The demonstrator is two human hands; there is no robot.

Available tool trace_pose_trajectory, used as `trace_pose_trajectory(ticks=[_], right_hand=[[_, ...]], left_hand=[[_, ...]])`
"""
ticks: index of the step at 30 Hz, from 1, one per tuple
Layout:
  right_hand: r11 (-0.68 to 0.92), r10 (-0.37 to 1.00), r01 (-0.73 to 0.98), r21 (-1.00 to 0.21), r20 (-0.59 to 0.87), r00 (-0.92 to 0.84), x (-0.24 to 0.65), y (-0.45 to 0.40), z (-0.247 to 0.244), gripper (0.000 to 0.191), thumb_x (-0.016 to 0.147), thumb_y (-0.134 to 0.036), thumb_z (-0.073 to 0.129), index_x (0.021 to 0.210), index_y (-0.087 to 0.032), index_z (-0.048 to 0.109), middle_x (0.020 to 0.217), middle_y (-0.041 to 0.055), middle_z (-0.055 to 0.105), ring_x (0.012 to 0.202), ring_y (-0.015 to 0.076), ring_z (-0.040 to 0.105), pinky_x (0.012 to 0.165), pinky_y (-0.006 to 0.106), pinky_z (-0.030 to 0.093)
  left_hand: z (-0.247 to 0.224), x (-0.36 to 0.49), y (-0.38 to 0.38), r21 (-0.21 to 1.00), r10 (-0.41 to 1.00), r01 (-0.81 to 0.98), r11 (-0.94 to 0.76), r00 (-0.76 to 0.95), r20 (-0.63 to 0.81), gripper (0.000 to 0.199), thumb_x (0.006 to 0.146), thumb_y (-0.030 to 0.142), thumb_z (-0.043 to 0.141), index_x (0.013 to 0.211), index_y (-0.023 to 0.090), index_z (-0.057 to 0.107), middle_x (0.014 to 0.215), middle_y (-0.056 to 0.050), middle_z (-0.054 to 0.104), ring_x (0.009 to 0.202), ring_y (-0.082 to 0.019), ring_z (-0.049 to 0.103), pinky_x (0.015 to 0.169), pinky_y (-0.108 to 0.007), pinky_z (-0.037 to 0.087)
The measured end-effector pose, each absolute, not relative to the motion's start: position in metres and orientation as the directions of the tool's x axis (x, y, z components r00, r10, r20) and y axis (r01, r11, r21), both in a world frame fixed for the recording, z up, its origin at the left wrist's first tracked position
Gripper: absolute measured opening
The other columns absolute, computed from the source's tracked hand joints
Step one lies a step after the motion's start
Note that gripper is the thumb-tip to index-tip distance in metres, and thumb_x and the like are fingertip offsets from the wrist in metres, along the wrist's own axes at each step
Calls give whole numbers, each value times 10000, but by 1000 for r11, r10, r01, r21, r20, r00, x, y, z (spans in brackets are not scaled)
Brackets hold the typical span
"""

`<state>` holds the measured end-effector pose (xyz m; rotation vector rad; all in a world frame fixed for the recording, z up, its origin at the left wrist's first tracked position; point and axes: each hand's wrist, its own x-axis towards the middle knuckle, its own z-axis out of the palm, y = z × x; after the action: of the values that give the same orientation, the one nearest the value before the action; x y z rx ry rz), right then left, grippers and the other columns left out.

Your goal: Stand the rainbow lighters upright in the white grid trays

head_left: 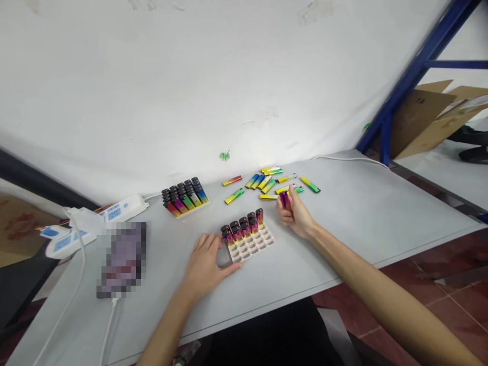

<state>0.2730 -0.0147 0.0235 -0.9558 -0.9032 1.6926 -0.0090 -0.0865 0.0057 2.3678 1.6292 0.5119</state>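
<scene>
A pale tray point(254, 247) with rows of slots stands in front of me, its back part holding several upright purple, red and gold lighters point(245, 229). My left hand point(208, 264) rests at the tray's left side, thumb and fingers apart, touching its edge. To the right of the tray, my right hand point(293, 211) is closed around a purple lighter point(284, 199), held upright just above the table. Behind it lie loose yellow, green and blue lighters point(269, 185). A second tray point(183, 215) at the back left is filled with multicoloured lighters point(185, 197).
On the left are white power strips point(125, 207) with cables and a blurred-out device point(122, 259) with a white cord. A white wall point(229, 76) closes off the back. Blue metal posts point(404, 71) and cardboard boxes point(423, 117) stand at the right.
</scene>
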Motion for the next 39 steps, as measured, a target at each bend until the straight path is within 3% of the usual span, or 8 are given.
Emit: trace_pose_trajectory(ticks=[8, 17, 24, 28, 31, 34, 36, 39], right_hand=[[-273, 962, -329, -904, -246, -123, 274, -12, 21, 480, 925, -536, 337, 554, -240, 262, 459, -83, 139, 430, 88, 49, 383, 238, 83], [-297, 955, -361, -884, -269, -126, 274, -12, 22, 559, 901, -661, 382, 552, -236, 280, 464, -90, 135, 428, 83, 51, 380, 235, 71], [-332, 943, -337, -881, -299, -145, 274, -11, 20, 488, 916, -568, 347, 562, -242, 261, 456, -86, 143, 422, 84, 48, 374, 233, 75], [-297, 954, -331, -895, -268, -133, 272, -13, 21, 519, 920, -616, 372, 574, -231, 335, 472, -89, 149, 424, 84, 66, 384, 232, 91], [-279, 958, -358, -891, -231, -171, 272, -14, 22, 517, 906, -660, 412, 685, -207, 525, 518, -74, 265, 426, 86, 200, 413, 233, 219], [-190, 970, -330, -925, -124, -211, 274, -15, 23, 400, 879, -585, 566, 832, -194, 635, 693, -15, 505, 592, 115, 456, 599, 260, 406], [-101, 966, -220, -970, -42, -257, 278, -16, 25, 303, 850, -499, 674, 864, -197, 668, 813, 5, 581, 720, 132, 505, 715, 275, 421], [4, 937, -65, -998, 27, -348, 284, -18, 29, 230, 846, -434, 714, 845, -204, 691, 802, 0, 603, 744, 140, 505, 751, 297, 406]], left_hand=[[5, -10, -87, 364, 920, 847, -388, 335, 201, 513, 744, 696, 679, 822, 227, 489, 893, -40, 574, 882, -263, 519, 751, -417, 467], [6, -10, -87, 368, 929, 853, -370, 325, 179, 511, 740, 698, 681, 827, 227, 502, 895, -41, 584, 904, -274, 531, 765, -425, 468], [6, -9, -87, 359, 927, 855, -374, 328, 185, 511, 736, 700, 683, 831, 228, 514, 892, -42, 586, 908, -280, 532, 768, -428, 461], [6, -10, -87, 364, 929, 855, -369, 332, 162, 512, 749, 697, 678, 837, 228, 492, 904, -45, 584, 923, -287, 520, 784, -435, 457], [6, -10, -87, 362, 930, 856, -368, 336, 152, 519, 752, 703, 671, 843, 228, 483, 908, -45, 578, 933, -287, 515, 797, -438, 451], [6, -9, -87, 371, 935, 858, -355, 324, 144, 522, 746, 703, 676, 839, 227, 482, 906, -43, 571, 928, -282, 516, 793, -431, 452], [6, -9, -87, 374, 936, 858, -351, 319, 147, 518, 739, 696, 686, 834, 227, 486, 902, -42, 571, 925, -282, 518, 788, -429, 453], [6, -9, -88, 373, 933, 856, -359, 323, 157, 510, 739, 689, 692, 833, 229, 492, 902, -42, 574, 924, -283, 521, 785, -426, 453]])
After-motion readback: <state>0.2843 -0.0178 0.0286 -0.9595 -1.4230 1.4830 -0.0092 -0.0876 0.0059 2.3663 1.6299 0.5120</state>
